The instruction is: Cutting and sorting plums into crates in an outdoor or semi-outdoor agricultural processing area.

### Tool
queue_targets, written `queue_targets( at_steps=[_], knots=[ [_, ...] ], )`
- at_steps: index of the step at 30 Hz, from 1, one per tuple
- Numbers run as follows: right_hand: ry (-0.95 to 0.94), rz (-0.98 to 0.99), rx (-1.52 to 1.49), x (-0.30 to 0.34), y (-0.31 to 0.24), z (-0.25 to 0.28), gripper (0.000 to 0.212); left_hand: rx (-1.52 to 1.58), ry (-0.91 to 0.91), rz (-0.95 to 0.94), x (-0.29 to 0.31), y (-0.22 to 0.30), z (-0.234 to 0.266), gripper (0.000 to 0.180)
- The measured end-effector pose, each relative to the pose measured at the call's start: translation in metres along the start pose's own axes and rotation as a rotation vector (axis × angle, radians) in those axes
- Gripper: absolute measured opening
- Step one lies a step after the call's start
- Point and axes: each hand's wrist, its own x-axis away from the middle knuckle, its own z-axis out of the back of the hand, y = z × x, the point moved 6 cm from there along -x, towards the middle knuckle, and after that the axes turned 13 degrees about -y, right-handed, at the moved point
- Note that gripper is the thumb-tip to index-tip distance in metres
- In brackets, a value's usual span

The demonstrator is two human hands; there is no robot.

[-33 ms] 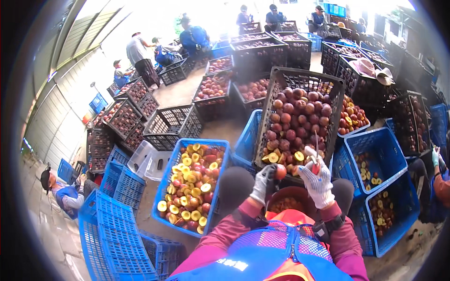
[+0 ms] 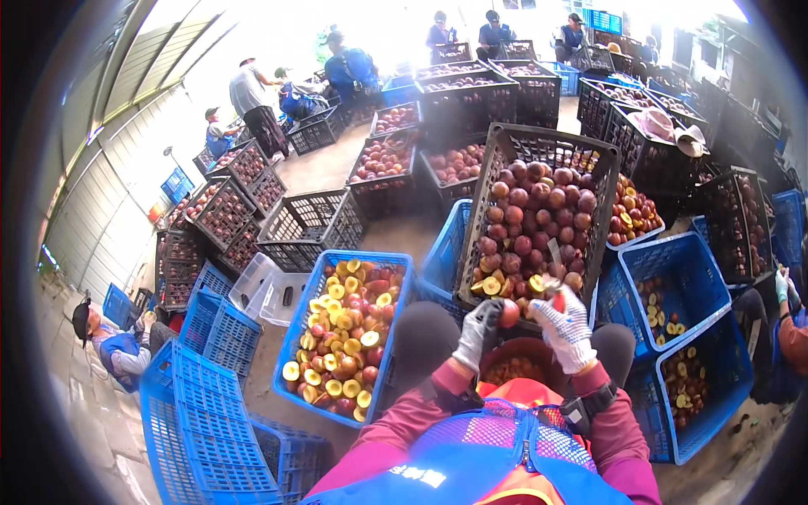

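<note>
My left hand [image 2: 476,333], in a grey glove, is closed around a red stone fruit [image 2: 508,314] held over my lap. My right hand [image 2: 566,334], in a white dotted glove, touches the same fruit from the right and grips a small knife whose pale blade [image 2: 553,252] points up. Just beyond both hands, a black crate [image 2: 539,143] leans toward me, full of whole dark red fruit with a few cut halves at its near edge. A dark bucket [image 2: 515,368] of pits sits between my knees.
A blue crate [image 2: 296,337] of yellow-fleshed halves is at my left, with empty blue crates [image 2: 189,421] nearer. Blue crates [image 2: 707,295] holding a few halves are on my right. Black crates of fruit fill the floor beyond. Several people work at the back, and one sits at far left.
</note>
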Motion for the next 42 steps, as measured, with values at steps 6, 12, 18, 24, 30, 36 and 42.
queue_targets(
  at_steps=[6,12,18,24,30,36,42],
  knots=[
    [-0.03,-0.207,-0.039,0.009,0.073,-0.035,0.037,-0.244,-0.093,-0.12,0.006,-0.018,-0.013,0.033],
    [0.101,0.078,0.542,0.02,0.063,-0.049,0.036,-0.098,-0.231,0.066,0.013,-0.038,-0.018,0.036],
    [0.036,0.142,0.73,0.025,0.045,-0.055,0.038,0.422,-0.291,0.544,0.041,-0.042,-0.028,0.057],
    [-0.08,0.322,0.881,0.029,0.033,-0.065,0.034,0.413,-0.502,0.419,0.042,-0.08,-0.016,0.035],
    [-0.189,-0.018,0.074,0.006,0.062,-0.03,0.033,0.108,-0.36,0.01,0.016,-0.007,-0.044,0.045],
    [-0.085,-0.338,-0.642,0.011,0.113,-0.026,0.051,0.344,-0.235,0.403,0.017,-0.018,-0.014,0.06],
    [-0.094,-0.402,-0.744,0.017,0.134,-0.035,0.054,0.286,-0.208,0.306,0.018,-0.033,0.011,0.064]
  ],
)
